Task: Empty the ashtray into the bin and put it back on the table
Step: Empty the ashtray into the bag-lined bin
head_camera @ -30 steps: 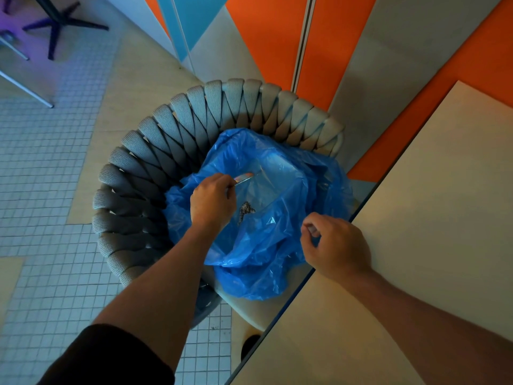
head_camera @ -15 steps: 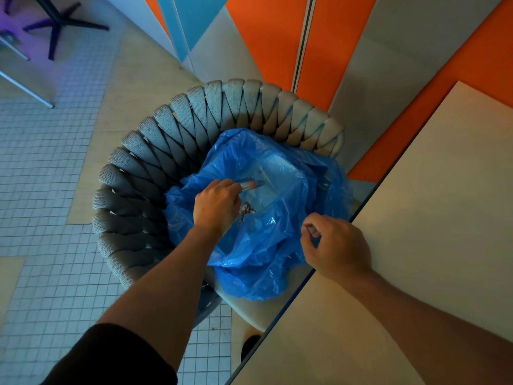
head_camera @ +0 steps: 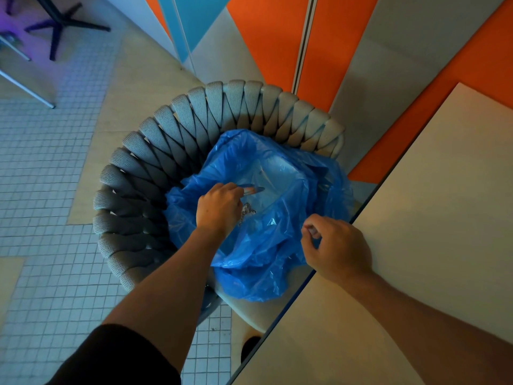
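Note:
A blue plastic bin bag (head_camera: pixel 266 245) lies open on the seat of a grey woven chair (head_camera: pixel 155 173). My left hand (head_camera: pixel 219 209) reaches into the bag's mouth and grips a small shiny ashtray (head_camera: pixel 254 189), tipped on edge, only its rim showing past my fingers. Grey ash and bits (head_camera: pixel 247 211) lie in the bag just below it. My right hand (head_camera: pixel 337 250) pinches the bag's near right edge beside the beige table (head_camera: pixel 416 218).
The table's dark edge runs diagonally right next to the bag. Orange, grey and blue wall panels (head_camera: pixel 277 37) stand behind the chair. White tiled floor (head_camera: pixel 41 218) spreads to the left, with a dark table base (head_camera: pixel 58 23) at the far upper left.
My left hand has sunk slightly deeper into the bag and tilted the ashtray more on edge. My right hand has held still on the bag's edge.

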A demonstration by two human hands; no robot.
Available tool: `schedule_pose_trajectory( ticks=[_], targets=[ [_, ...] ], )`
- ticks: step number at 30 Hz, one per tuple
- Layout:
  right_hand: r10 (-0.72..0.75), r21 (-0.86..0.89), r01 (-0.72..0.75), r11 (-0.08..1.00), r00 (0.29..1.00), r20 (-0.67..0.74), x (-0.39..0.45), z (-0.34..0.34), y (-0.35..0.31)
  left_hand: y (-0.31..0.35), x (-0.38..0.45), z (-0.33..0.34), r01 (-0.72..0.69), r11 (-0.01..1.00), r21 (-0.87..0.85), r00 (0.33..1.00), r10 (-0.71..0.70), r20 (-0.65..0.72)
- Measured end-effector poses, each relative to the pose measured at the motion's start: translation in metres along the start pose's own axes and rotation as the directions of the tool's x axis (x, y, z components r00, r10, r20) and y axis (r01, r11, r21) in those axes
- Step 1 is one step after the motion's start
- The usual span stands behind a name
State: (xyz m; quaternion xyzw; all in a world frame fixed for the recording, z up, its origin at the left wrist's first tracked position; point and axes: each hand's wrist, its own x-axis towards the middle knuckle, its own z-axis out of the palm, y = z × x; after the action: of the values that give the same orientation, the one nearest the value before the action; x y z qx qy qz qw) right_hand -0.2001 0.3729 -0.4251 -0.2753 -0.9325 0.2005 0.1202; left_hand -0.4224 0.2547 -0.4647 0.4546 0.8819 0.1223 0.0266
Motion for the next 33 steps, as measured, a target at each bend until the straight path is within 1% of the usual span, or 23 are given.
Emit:
schedule_pose_trajectory(
  ticks=[3, 5, 7, 9, 11, 13, 15, 17, 19, 21, 23, 25, 26, 27, 28, 30, 32, 33],
  targets=[
    [-0.004, 0.005, 0.004, 1.0, 1.0, -0.006, 0.0, 0.001, 0.0, -0.001, -0.001, 0.001, -0.006, 1.0, -0.013, 1.0, 0.006, -0.009],
    [-0.001, 0.004, 0.001, 1.0, 1.0, -0.004, 0.0, 0.001, 0.0, 0.0, -0.001, 0.002, 0.015, 0.999, -0.035, 0.999, -0.016, -0.028],
    [-0.001, 0.008, 0.001, 1.0, 1.0, -0.006, 0.0, 0.001, 0.0, 0.0, 0.0, 0.003, 0.109, 0.989, -0.103, 0.992, -0.115, -0.056],
    [-0.001, 0.015, 0.001, 1.0, 1.0, -0.007, 0.0, 0.0, 0.0, 0.001, 0.001, 0.004, 0.251, 0.942, -0.221, 0.959, -0.273, -0.075],
    [0.0, 0.02, 0.0, 1.0, 1.0, -0.003, 0.0, 0.0, 0.0, 0.0, 0.003, 0.006, 0.39, 0.846, -0.363, 0.895, -0.441, -0.067],
    [0.0, 0.024, 0.0, 1.0, 1.0, -0.001, 0.001, 0.0, 0.0, -0.003, 0.007, 0.005, 0.521, 0.71, -0.473, 0.803, -0.595, -0.008],
    [-0.003, 0.022, 0.004, 1.0, 1.0, -0.003, 0.0, 0.0, 0.0, -0.006, 0.011, 0.005, 0.616, 0.558, -0.556, 0.706, -0.704, 0.075],
    [-0.006, 0.021, 0.006, 1.0, 1.0, -0.009, 0.0, -0.001, -0.001, -0.009, 0.013, 0.004, 0.65, 0.416, -0.636, 0.632, -0.76, 0.15],
    [-0.004, 0.022, 0.004, 1.0, 1.0, -0.011, 0.0, -0.001, -0.001, -0.01, 0.013, 0.002, 0.662, 0.348, -0.664, 0.594, -0.783, 0.182],
    [-0.002, 0.018, 0.002, 1.0, 1.0, -0.008, -0.001, -0.001, -0.001, -0.011, 0.013, 0.001, 0.68, 0.314, -0.662, 0.57, -0.795, 0.208],
    [0.0, 0.015, 0.0, 1.0, 1.0, -0.003, -0.001, -0.001, -0.001, -0.011, 0.013, 0.001, 0.679, 0.295, -0.673, 0.563, -0.797, 0.218],
    [0.003, 0.016, -0.003, 1.0, 1.0, 0.0, 0.0, -0.001, 0.0, -0.011, 0.012, 0.003, 0.671, 0.303, -0.676, 0.573, -0.791, 0.215],
    [0.004, 0.018, -0.004, 1.0, 1.0, -0.001, 0.0, 0.0, 0.0, -0.01, 0.011, 0.003, 0.668, 0.321, -0.671, 0.587, -0.781, 0.211],
    [0.004, 0.02, -0.004, 1.0, 1.0, -0.002, 0.0, 0.0, 0.0, -0.009, 0.011, 0.003, 0.663, 0.362, -0.655, 0.613, -0.765, 0.198],
    [0.003, 0.022, -0.003, 1.0, 1.0, -0.003, 0.0, 0.0, -0.001, -0.008, 0.01, 0.003, 0.649, 0.436, -0.624, 0.656, -0.735, 0.169],
    [0.0, 0.023, 0.0, 1.0, 1.0, -0.005, 0.0, -0.001, -0.001, -0.006, 0.009, 0.003, 0.569, 0.632, -0.526, 0.774, -0.628, 0.082],
    [-0.001, 0.021, 0.001, 1.0, 1.0, -0.005, 0.0, -0.001, -0.001, -0.002, 0.007, 0.002, 0.432, 0.801, -0.414, 0.881, -0.473, 0.003],
    [0.0, 0.019, 0.0, 1.0, 1.0, -0.004, 0.0, -0.002, -0.001, 0.0, 0.006, 0.002, 0.358, 0.866, -0.35, 0.921, -0.39, -0.023]
  ],
)
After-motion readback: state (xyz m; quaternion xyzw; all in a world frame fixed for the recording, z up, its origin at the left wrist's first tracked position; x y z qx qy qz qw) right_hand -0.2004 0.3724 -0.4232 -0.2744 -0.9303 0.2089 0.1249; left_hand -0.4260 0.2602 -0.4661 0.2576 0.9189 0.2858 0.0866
